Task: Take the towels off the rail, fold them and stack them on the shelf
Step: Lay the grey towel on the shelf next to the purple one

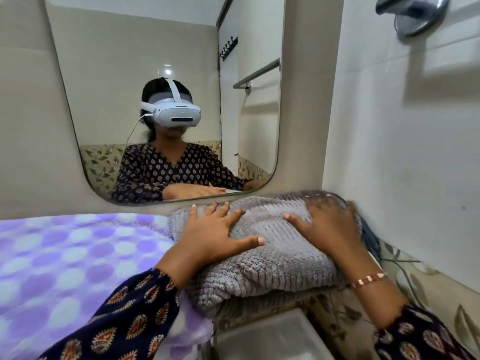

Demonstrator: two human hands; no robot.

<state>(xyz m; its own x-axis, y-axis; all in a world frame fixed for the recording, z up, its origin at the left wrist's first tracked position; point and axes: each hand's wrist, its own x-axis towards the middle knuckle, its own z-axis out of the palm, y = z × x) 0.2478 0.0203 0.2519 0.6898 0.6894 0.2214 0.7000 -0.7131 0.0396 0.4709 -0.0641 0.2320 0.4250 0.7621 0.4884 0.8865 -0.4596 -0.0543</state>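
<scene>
A folded grey ribbed towel point(270, 258) lies on a ledge below the mirror, in the corner by the right wall. My left hand point(215, 229) lies flat on its left part with fingers spread. My right hand point(330, 224) presses flat on its right part, slightly blurred. To the left a purple towel with pale dots point(65, 255) is spread out beside the grey one. A bare metal towel rail point(257, 73) shows as a reflection in the mirror.
A large mirror point(104, 74) hangs on the wall ahead and shows a person wearing a headset. A metal fitting point(413, 14) juts from the right wall at the top. A white basin edge point(272, 336) sits below the towel. A dark cord point(376, 245) runs along the right wall.
</scene>
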